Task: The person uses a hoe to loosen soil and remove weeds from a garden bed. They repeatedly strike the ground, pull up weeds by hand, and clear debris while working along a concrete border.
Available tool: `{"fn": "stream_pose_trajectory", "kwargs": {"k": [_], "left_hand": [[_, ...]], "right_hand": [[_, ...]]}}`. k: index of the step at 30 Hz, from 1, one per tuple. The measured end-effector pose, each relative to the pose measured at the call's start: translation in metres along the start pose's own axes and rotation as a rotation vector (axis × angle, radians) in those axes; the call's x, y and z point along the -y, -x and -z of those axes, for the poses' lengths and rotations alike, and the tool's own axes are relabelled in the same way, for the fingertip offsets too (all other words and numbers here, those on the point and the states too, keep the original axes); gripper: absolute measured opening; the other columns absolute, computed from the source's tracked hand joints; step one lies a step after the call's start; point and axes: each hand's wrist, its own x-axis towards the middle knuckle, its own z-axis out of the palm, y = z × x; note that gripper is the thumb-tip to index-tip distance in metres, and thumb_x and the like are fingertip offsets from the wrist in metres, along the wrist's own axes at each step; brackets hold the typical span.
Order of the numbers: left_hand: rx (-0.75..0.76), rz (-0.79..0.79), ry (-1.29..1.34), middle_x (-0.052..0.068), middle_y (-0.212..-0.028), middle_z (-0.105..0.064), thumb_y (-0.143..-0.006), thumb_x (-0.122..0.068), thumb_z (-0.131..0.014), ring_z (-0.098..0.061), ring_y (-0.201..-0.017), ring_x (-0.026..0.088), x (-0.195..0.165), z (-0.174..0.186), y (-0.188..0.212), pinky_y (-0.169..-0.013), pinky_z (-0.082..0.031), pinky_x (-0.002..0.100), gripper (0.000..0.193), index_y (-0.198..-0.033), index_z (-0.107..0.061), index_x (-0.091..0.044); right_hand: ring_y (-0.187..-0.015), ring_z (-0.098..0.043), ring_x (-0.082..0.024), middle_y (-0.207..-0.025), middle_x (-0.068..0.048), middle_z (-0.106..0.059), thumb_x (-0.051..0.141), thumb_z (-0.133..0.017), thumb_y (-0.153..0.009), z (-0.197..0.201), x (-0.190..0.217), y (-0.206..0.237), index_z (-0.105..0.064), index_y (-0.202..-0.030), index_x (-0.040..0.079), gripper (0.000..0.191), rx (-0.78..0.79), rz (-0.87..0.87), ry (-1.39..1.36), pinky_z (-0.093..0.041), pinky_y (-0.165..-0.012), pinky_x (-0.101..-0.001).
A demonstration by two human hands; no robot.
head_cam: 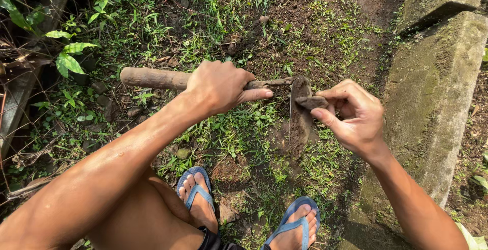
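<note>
A crouching person's left hand (221, 85) was closed around the wooden handle (152, 78) of a hoe, forefinger stretched along the shaft toward the head, apparently to steady the tool where it lay across the weedy ground (229, 133). The right hand (353, 115) pinched a small flat stone (311, 102) against the soil-caked blade (300, 118), which pointed toward the blue sandals (295, 224). A mossy concrete kerb (432, 92) ran along the right.
</note>
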Motion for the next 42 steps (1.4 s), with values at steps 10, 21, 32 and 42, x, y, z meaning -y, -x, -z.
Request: {"fn": "stream_pose_trajectory", "kwargs": {"k": [10, 21, 32, 42], "left_hand": [[-0.173, 0.081, -0.042, 0.008, -0.052, -0.06, -0.086, -0.087, -0.035, -0.065, -0.048, 0.025, 0.022, -0.005, -0.009, -0.048, -0.053, 0.044, 0.08, -0.081, -0.068, -0.015], [-0.178, 0.092, -0.087, 0.007, -0.05, -0.059, -0.089, -0.086, -0.034, -0.064, -0.046, 0.024, 0.033, -0.007, -0.016, -0.05, -0.053, 0.043, 0.081, -0.077, -0.067, -0.013], [-0.318, 0.184, -0.083, 0.002, -0.05, -0.055, -0.092, -0.082, -0.04, -0.057, -0.041, 0.019, 0.056, -0.001, -0.026, -0.043, -0.049, 0.038, 0.072, -0.081, -0.064, -0.016], [-0.413, 0.118, -0.187, 0.003, -0.051, -0.057, -0.092, -0.083, -0.041, -0.06, -0.042, 0.021, 0.049, 0.004, -0.027, -0.042, -0.047, 0.039, 0.073, -0.078, -0.063, -0.015]], "right_hand": [[-0.069, -0.064, -0.013, -0.091, -0.008, -0.068, 0.016, -0.086, -0.083, -0.013, 0.004, -0.009, -0.07, -0.105, 0.001, 0.031, 0.125, 0.288, 0.218, -0.052, -0.059, -0.0265], [-0.066, -0.06, -0.013, -0.087, -0.006, -0.063, 0.016, -0.083, -0.086, -0.018, -0.013, -0.009, -0.069, -0.106, 0.002, 0.028, 0.219, 0.312, 0.207, -0.05, -0.056, -0.0297], [-0.075, -0.063, -0.018, -0.095, -0.01, -0.063, 0.016, -0.081, -0.087, -0.032, -0.046, 0.008, -0.067, -0.114, 0.002, 0.034, 0.293, 0.428, 0.295, -0.056, -0.063, -0.0312], [-0.087, -0.068, -0.015, -0.106, -0.009, -0.069, 0.013, -0.081, -0.094, 0.01, -0.047, -0.019, -0.068, -0.12, 0.002, 0.031, 0.001, 0.274, 0.302, -0.058, -0.072, -0.0281]]}}
